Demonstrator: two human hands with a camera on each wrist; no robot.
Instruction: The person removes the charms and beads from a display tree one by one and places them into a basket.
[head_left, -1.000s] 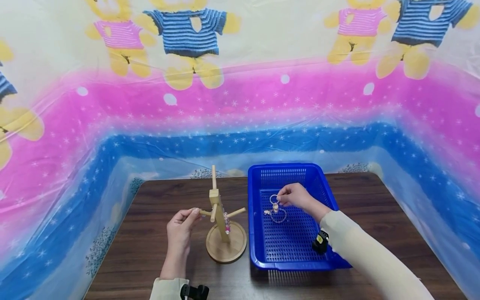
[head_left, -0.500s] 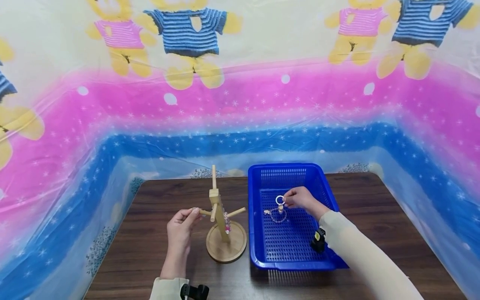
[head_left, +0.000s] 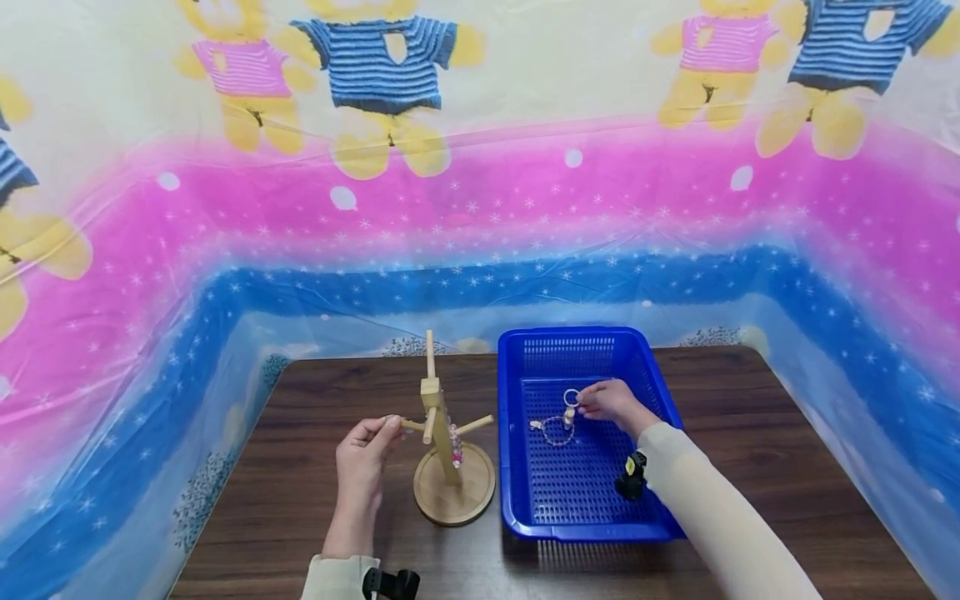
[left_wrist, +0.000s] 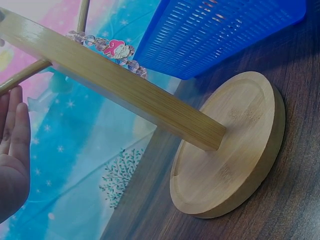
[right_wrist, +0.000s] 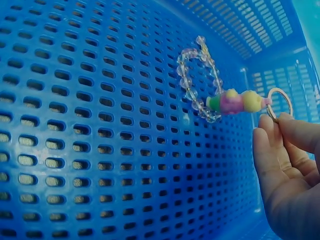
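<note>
My left hand (head_left: pixel 362 454) pinches the end of one peg on a wooden stand (head_left: pixel 440 442) with a round base (left_wrist: pixel 230 150). A clear beaded bracelet with a pink character charm (left_wrist: pixel 117 49) hangs on the stand. Inside the blue basket, my right hand (head_left: pixel 611 402) pinches the metal ring (right_wrist: pixel 281 100) of a keychain (right_wrist: pixel 232 102) between thumb and finger. Its green, pink and yellow beads hang below the ring in the head view. A second bracelet of clear beads (right_wrist: pixel 181 75) lies in the basket just beyond the keychain, a small pale charm (head_left: pixel 536 425) at its left side.
The blue basket (head_left: pixel 507 467), with slotted walls and floor, stands right of the stand on a dark wood table (head_left: pixel 285 517). More pegs stick out from the stand's post, one (head_left: pixel 476 424) toward the basket. A printed cloth (head_left: pixel 480 208) hangs behind the table.
My right hand has moved right with the keychain, away from the bracelet in the basket, which stays in place. The left hand keeps its hold on the peg.
</note>
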